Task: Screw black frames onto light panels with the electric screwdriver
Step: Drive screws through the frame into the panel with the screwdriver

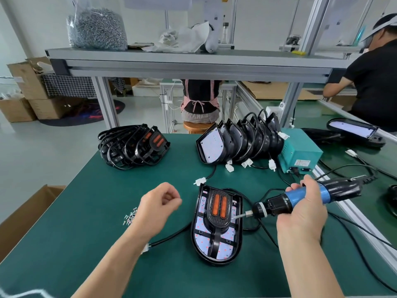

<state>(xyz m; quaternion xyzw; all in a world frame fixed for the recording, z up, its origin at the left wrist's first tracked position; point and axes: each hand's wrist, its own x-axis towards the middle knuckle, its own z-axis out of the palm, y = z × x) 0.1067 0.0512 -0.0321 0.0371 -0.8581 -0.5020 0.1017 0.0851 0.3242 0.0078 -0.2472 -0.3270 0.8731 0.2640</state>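
- The light panel [217,227] lies flat on the green bench [107,211] with the black frame [218,214] seated on top, its two orange lenses facing up.
- The right hand [300,214] is wrapped around the blue electric screwdriver [300,196]; the bit [239,216] meets the frame's right edge at a slant.
- Best to bring the driver more upright before running it, so the bit does not skip.
- The left hand [160,203] hovers loosely curled, holding nothing I can see; it could steady the frame.
- Loose screws [130,216] lie near that wrist.
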